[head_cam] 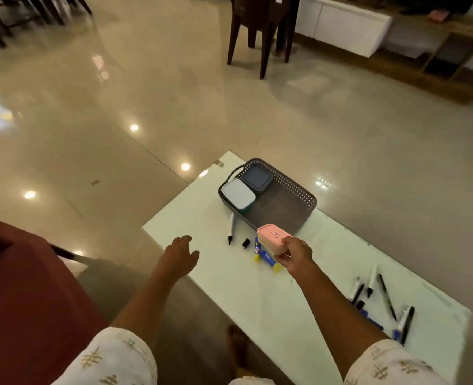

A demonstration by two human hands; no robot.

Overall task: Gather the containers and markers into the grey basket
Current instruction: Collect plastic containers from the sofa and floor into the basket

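Nearest me, by the table's near right corner, a loose cluster of markers waits. My right hand grips the pink container by its near end, held above two blue-and-yellow markers. My left hand hovers empty, fingers loosely spread, near the left edge. A black marker and its loose cap lie just beside the grey basket, at the far end — two lidded containers already inside. My worry: that end-only grip could let the pink box tip or catch the basket's near rim.
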